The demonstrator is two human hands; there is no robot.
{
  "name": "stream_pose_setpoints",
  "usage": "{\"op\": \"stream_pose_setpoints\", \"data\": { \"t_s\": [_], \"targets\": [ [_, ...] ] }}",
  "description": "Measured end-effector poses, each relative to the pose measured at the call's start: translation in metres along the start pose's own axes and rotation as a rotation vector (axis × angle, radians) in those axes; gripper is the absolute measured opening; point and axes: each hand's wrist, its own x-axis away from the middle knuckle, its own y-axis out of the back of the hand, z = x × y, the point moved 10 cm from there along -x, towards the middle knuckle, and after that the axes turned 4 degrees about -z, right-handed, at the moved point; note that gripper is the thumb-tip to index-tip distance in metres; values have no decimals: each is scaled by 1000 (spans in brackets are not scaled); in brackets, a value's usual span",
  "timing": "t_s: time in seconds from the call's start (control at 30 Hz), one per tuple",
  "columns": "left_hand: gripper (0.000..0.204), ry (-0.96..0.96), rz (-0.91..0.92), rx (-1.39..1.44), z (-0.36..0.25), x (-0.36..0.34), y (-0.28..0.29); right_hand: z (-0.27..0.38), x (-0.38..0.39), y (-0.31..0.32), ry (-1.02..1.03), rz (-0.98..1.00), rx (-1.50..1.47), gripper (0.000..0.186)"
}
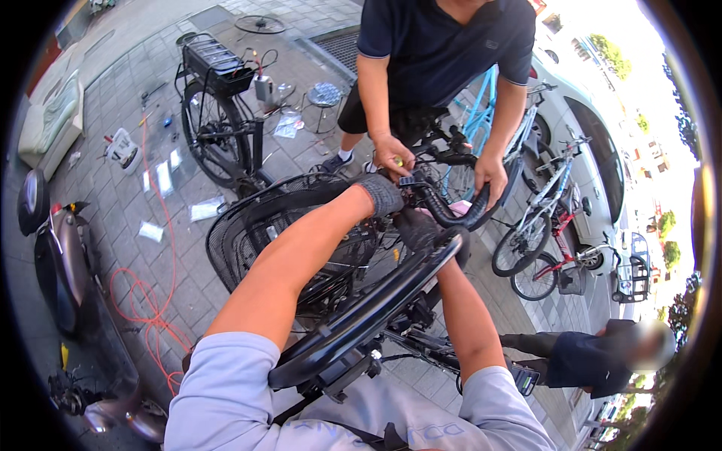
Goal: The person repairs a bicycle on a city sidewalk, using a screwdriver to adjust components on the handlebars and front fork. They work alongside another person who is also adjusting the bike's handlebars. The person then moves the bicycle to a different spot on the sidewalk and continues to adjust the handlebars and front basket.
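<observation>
Here the work sits on a bicycle turned toward the wearer, its black front mudguard [361, 308] arcing up between the forearms and a black mesh basket [248, 233] hanging on the left. The left hand [380, 194], in a grey knit glove, is closed near the handlebar end, though what exactly it clasps is hidden by the glove. The right hand [417, 229], in a dark glove, is curled low beside the mudguard's upper end; whether it grips anything I cannot tell. Across the bike another person's hand [392, 156] pinches a small part at the bar, and that person's other hand [490, 179] holds a black rubber tube [451, 214] that bends in a soft curve. The tube looks limp, light and slightly grippy, best taken along its length with a full palm. The mudguard seems thin and springy, so the stiff handlebar and frame are the safer holds. Orange cable [154, 301] trails over the paving.
</observation>
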Motion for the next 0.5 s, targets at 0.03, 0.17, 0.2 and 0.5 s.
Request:
{"op": "stream_pose_setpoints", "data": {
  "t_s": [0.03,0.17,0.2,0.5],
  "targets": [
    [45,11,49,-13,1,1,-8,0,5,2,65,-67,1,27],
    [43,-5,70,13,-42,8,16,-28,16,5,32,-81,87,26],
    [42,-32,-16,-4,-25,11,17,-16,-2,9,23,-58,73,26],
    [35,-163,174,-244,-77,45,61,-23,15,-14,9,-19,71,25]
  ]
}}
